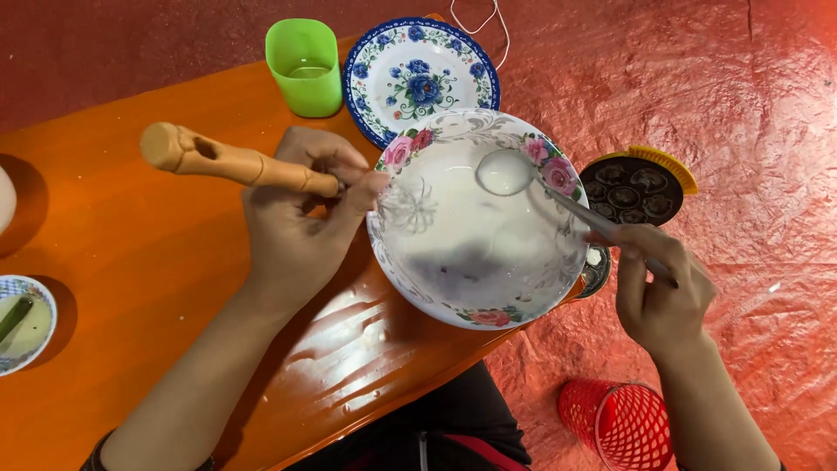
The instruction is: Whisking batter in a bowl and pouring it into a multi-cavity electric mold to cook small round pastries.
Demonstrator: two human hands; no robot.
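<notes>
- Red plastic sheet [741, 113]: covers the floor on the right of the view, crinkled and shiny.
- Orange bench [131, 288]: glossy top, runs from lower left up to the top centre; carries the dishes.
- Floral bowl [436, 296]: large, white with pink roses on the rim, sits at the bench's right edge and overhangs it slightly. Holds thin white batter.
- Blue-flowered plate [421, 74]: behind the bowl, its near rim tucked under or against the bowl's far rim; cannot tell which.
- Left hand [301, 222]: fingers curled shut round the wooden-handled whisk [235, 162]; handle points up-left, wire head dips in the batter at the bowl's left side.
- Right hand [658, 292]: closed in a pinch on the metal ladle [506, 172] handle; ladle cup is full of white batter, held over the bowl's far right part.
- Round moulded pan [635, 187]: dark, with small round cups and a yellow edge, on the sheet just right of the bowl.
- Green plastic cup [305, 65]: upright, just left of the plate.
- Red mesh basket [619, 419]: on the sheet, near the right forearm.
- Small dish [26, 323]: at the bench's left edge, holds pale liquid and a green piece.
</notes>
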